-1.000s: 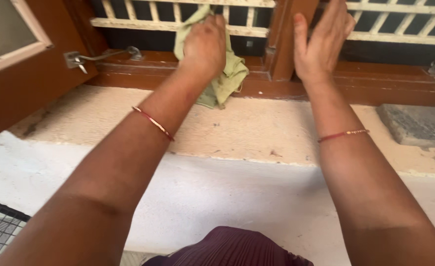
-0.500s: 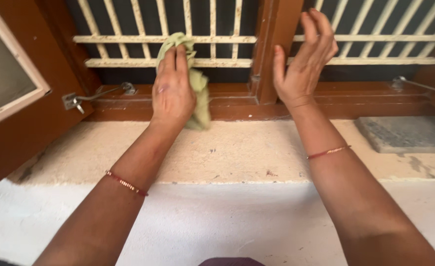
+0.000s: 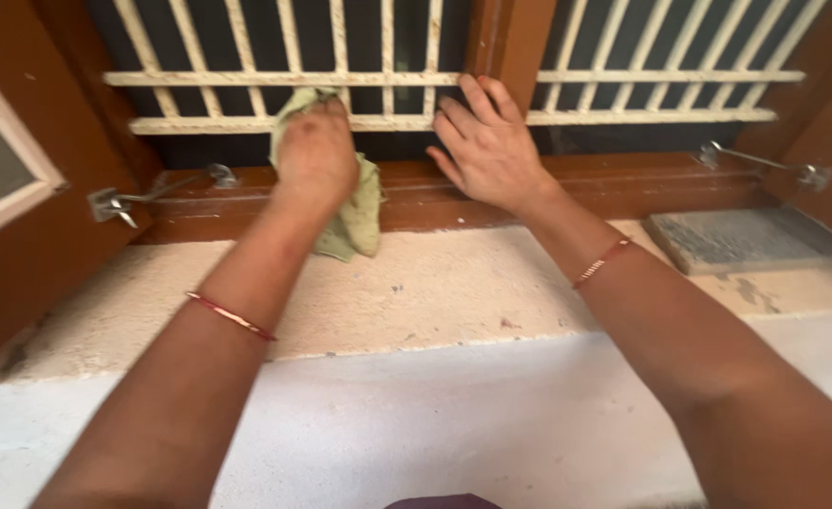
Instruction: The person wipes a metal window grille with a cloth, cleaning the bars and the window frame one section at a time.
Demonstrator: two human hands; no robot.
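My left hand (image 3: 314, 155) grips a pale green cloth (image 3: 358, 212) and presses it against the lower white bar of the window grille (image 3: 246, 123). The cloth hangs down over the brown wooden window frame (image 3: 623, 184). My right hand (image 3: 488, 146) lies flat with fingers spread against the frame's brown centre post (image 3: 510, 38) and the grille bar beside it. It holds nothing. Both wrists carry thin red thread bands.
A stone sill (image 3: 435, 292) runs under the frame, with a white wall face below it. A grey stone slab (image 3: 746, 238) lies on the sill at right. Metal window stays (image 3: 143, 196) (image 3: 765, 165) stick out at both sides. An open shutter (image 3: 11, 179) stands at left.
The view has moved closer to the window. My right hand has gone from raised in the air to flat against the post. My left hand with the cloth has moved right along the grille.
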